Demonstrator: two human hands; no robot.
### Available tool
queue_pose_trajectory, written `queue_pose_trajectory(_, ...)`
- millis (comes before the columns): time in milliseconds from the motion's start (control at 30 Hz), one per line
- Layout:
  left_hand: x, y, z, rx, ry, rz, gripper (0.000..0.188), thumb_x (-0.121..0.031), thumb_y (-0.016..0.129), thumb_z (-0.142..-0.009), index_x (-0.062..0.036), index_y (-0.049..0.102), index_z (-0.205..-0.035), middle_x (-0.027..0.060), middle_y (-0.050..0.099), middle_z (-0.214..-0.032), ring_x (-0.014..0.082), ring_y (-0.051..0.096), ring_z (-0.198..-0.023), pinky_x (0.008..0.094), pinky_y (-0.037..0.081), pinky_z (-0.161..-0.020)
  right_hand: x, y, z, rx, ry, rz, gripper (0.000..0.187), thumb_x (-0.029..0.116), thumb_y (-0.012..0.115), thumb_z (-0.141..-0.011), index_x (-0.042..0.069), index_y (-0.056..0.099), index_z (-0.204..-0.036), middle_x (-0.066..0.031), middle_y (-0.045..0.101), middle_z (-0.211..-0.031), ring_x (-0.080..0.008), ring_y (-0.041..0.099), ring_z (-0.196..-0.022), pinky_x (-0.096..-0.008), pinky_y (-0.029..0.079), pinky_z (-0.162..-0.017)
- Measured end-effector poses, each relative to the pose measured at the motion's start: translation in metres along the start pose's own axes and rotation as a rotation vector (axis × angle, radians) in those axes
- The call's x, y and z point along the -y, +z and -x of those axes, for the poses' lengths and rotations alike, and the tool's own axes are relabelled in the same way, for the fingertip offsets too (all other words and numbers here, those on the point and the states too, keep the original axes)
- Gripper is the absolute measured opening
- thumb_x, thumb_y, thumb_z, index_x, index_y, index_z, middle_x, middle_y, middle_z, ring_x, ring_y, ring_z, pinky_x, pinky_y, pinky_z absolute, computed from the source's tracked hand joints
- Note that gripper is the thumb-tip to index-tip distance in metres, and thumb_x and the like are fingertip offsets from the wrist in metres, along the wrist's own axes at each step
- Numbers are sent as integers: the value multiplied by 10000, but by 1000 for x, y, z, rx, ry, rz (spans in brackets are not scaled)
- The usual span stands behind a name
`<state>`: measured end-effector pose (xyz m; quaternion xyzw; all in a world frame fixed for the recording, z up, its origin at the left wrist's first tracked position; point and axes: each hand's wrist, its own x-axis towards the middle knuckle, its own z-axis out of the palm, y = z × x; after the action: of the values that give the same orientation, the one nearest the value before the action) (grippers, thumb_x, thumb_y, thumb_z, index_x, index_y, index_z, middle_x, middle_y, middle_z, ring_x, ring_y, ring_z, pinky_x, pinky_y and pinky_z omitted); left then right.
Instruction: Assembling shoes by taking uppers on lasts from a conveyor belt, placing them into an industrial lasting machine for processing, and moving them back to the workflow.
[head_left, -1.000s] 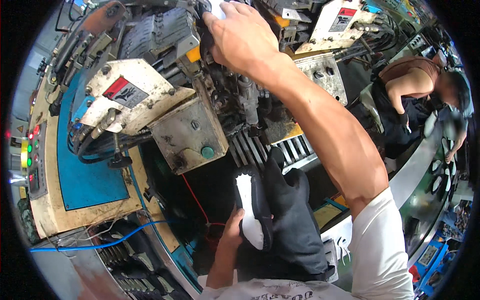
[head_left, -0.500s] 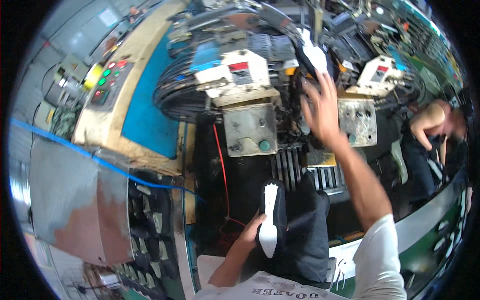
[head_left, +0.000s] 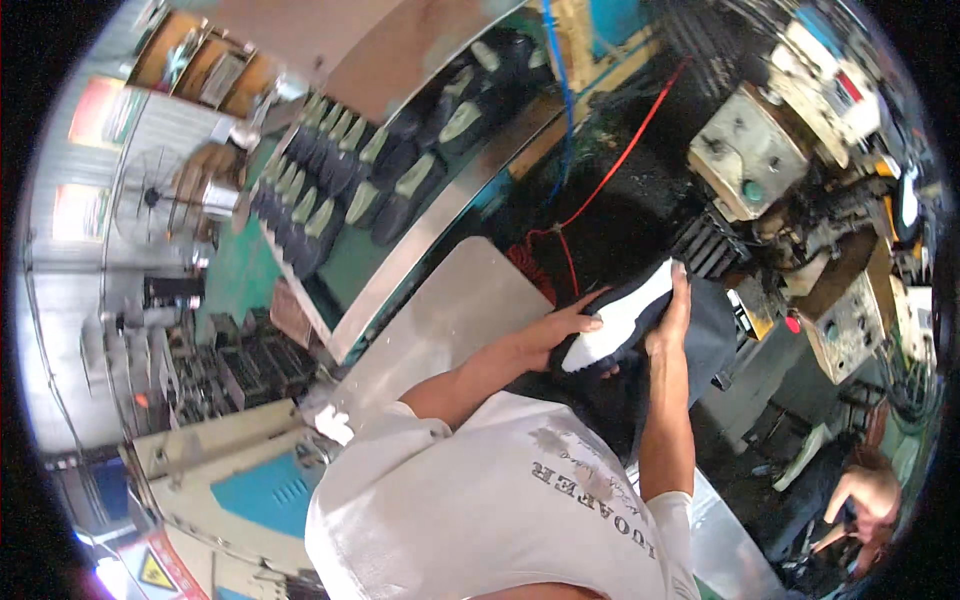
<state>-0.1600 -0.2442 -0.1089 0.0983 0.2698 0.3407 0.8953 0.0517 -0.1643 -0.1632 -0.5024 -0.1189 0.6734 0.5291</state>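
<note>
— Now that the right hand (head_left: 672, 318) has come down off the machine, where is it?
— On the shoe (head_left: 618, 322). A second ago that arm was stretched up to the top of the machine (head_left: 770, 150); half a second ago it was dropping away with fingers spread. Now the palm lies along the shoe's far side, fingers pointing toward the toe, closed against it.

— And the left hand (head_left: 560, 330)?
— It holds the near side, thumb across the pale sole. In the earlier frames it carried the shoe alone, low over the dark trousers (head_left: 700, 340). So the shoe now sits between both hands, sole up, in front of the person's chest and above the lap.

— What does that suggest?
— I judge that the spell at the machine is over for the moment and the shoe itself is the work in hand, perhaps being checked or turned. That is a reading, not something seen.

— Anything else different?
— The head has swung hard to the left. Earlier the machine filled the middle; now it is pushed to the upper right, and a long metal conveyor (head_left: 420, 250) with rows of dark shoes (head_left: 330, 190) runs across the upper left. A red cable (head_left: 610, 170) crosses the dark floor between. Another person (head_left: 865, 490) shows at the lower right edge, well apart.
</note>
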Motion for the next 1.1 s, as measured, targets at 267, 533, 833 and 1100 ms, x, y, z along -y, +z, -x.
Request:
queue_pose_trajectory(267,-5,-64,162,-569,476,-18,976,-104,703,-905,-226,188,-1726,190,632,-1404,354,722,-1114,486,625,-945,-42,24,19,417,124,340,697,278,706,-1048,-50,417,-1590,-278,567,-1505,-365,672,-1282,-463,540,-1104)
queue_pose_trajectory(533,-58,-198,340,-1303,649,29,930,-26,723,-805,-123,293,-1624,211,608,-1265,360,681,-1009,489,624,-768,-34,0,23,302,113,280,455,156,649,-1080,-82,545,-1453,-251,697,-1317,-352,759,-1102,-396,664,-933)
queue_pose_trajectory(833,-80,-358,456,-2194,312,-690,1017,-139,767,-796,-118,239,-1665,199,681,-1241,315,708,-1029,436,575,-923,-44,6,18,286,165,366,476,174,655,-1083,-89,525,-1457,-254,680,-1323,-351,761,-1076,-401,663,-913)
queue_pose_trajectory(1100,-128,-389,344,-2080,-183,-711,1148,-351,822,-809,-183,149,-1724,221,663,-1371,412,725,-1094,506,555,-1026,-40,3,5,226,166,375,459,157,655,-1080,-87,529,-1447,-240,692,-1294,-345,770,-1040,-391,672,-884)
